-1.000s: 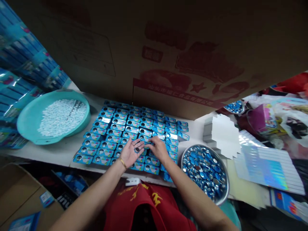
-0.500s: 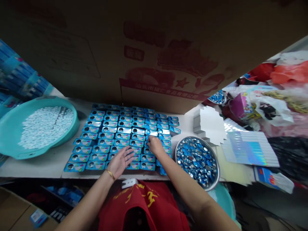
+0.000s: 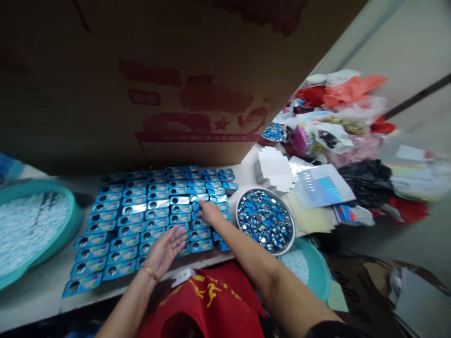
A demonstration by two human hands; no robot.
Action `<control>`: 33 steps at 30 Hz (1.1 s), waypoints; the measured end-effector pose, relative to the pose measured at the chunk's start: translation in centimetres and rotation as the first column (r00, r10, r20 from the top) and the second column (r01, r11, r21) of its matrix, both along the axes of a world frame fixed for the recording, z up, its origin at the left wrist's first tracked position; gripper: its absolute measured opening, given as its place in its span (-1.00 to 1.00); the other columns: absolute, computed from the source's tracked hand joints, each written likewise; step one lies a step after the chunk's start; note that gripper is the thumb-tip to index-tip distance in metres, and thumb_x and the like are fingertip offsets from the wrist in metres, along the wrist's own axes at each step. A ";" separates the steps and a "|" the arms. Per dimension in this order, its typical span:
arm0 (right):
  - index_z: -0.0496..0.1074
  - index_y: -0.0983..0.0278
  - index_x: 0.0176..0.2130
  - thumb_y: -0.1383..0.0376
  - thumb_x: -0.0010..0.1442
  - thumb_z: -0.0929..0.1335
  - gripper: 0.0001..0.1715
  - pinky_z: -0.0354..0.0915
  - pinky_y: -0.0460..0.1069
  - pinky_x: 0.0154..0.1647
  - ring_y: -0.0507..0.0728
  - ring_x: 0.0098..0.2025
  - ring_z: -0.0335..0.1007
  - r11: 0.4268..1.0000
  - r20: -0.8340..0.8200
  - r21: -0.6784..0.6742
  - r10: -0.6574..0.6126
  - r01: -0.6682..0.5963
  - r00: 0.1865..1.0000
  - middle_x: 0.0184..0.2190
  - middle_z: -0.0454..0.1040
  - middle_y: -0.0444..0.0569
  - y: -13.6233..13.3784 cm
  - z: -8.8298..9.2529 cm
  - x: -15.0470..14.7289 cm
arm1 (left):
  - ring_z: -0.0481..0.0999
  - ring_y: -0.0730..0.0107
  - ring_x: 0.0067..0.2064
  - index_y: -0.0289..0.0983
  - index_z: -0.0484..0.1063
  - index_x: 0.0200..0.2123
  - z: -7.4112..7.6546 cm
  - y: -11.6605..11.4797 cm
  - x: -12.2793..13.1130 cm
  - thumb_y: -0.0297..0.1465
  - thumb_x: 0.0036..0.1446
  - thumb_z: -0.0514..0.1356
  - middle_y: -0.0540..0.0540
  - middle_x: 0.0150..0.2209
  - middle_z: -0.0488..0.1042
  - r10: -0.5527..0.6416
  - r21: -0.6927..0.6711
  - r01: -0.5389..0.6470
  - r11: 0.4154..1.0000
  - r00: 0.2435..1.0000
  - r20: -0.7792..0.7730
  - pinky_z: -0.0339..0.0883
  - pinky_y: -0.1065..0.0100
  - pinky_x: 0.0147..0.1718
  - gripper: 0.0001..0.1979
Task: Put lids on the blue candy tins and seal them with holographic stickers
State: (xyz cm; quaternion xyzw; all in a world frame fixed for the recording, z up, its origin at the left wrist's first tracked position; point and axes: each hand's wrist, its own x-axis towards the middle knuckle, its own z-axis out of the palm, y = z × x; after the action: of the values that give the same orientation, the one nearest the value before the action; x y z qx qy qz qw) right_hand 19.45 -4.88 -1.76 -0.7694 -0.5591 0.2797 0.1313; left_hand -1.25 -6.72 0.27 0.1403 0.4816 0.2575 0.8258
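Several small blue tins [image 3: 141, 220] lie in tight rows on a white shelf [image 3: 42, 291]. My right hand [image 3: 208, 212] reaches over the rows and its fingertips press on a tin in the right part of the grid; the fingers are curled, and I cannot see whether they hold anything. My left hand [image 3: 165, 249] hovers palm up over the near rows, fingers stretched and apart, holding nothing. A thin gold bracelet [image 3: 151, 272] circles the left wrist.
A metal bowl [image 3: 265, 220] of blue round lids stands right of the tins. A teal basin [image 3: 35, 230] of white tablets sits at the left. A large cardboard box [image 3: 158, 94] stands behind. White card stacks [image 3: 273, 169], holographic sheets [image 3: 322, 185] and plastic bags [image 3: 338, 112] crowd the right.
My left hand has drawn back toward me from the middle rows. My right hand reached farther into the grid. The camera swung to the right, so the basin slid toward the left edge.
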 end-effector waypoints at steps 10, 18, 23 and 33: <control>-0.11 0.24 0.17 -0.11 -0.07 0.24 -0.05 0.12 0.18 -0.16 0.38 0.03 0.03 0.716 0.466 -0.089 -0.585 0.693 0.664 0.10 -0.03 0.24 -14.9 -3.3 12.7 | 0.47 0.33 -0.20 -0.30 0.37 -0.19 -1.1 -0.5 -0.3 -0.43 0.03 0.13 -0.19 -0.21 0.46 -0.042 0.008 0.043 0.999 0.994 -0.098 0.36 0.34 -0.26 -0.77; 0.26 0.25 -0.05 0.16 0.07 0.16 -0.55 0.18 0.05 -0.20 0.23 -0.12 0.22 0.846 0.415 0.059 -0.503 0.529 0.758 -0.13 0.26 0.12 -15.7 -7.3 12.9 | 0.48 0.40 -0.33 -0.31 0.36 -0.23 -0.4 -1.4 0.4 -0.38 0.02 0.14 -0.17 -0.28 0.48 -0.019 -0.010 0.018 1.000 0.994 -0.106 0.34 0.40 -0.36 -0.78; 0.32 0.34 -0.18 0.19 -0.02 0.23 -0.60 0.22 -0.02 -0.30 0.15 -0.34 0.31 0.607 -0.030 0.205 -0.781 0.768 0.624 -0.36 0.39 0.05 -16.5 -6.4 15.5 | 0.47 0.40 -0.33 -0.31 0.35 -0.22 -0.2 -1.7 0.4 -0.33 -0.01 0.16 -0.17 -0.27 0.47 -0.015 -0.025 0.013 1.000 0.997 -0.074 0.31 0.38 -0.33 -0.74; 0.33 0.25 -0.25 0.32 0.03 0.24 -0.78 0.25 -0.04 -0.25 0.09 -0.22 0.29 0.878 -0.349 0.458 0.034 0.139 0.937 -0.27 0.37 -0.01 -6.2 1.5 -2.3 | 0.45 0.22 -0.26 -0.31 0.33 -0.24 -0.7 -1.0 6.0 -0.09 0.02 0.03 -0.16 -0.32 0.44 0.031 -0.254 0.091 0.963 0.897 0.440 0.24 0.18 -0.22 -0.59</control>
State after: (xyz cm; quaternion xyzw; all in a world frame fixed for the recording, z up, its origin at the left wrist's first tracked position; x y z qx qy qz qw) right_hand 17.20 -11.07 -0.26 -0.6671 -0.5571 0.2610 0.4202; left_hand 4.73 -7.74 -0.47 -0.0269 0.3105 0.2020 0.9285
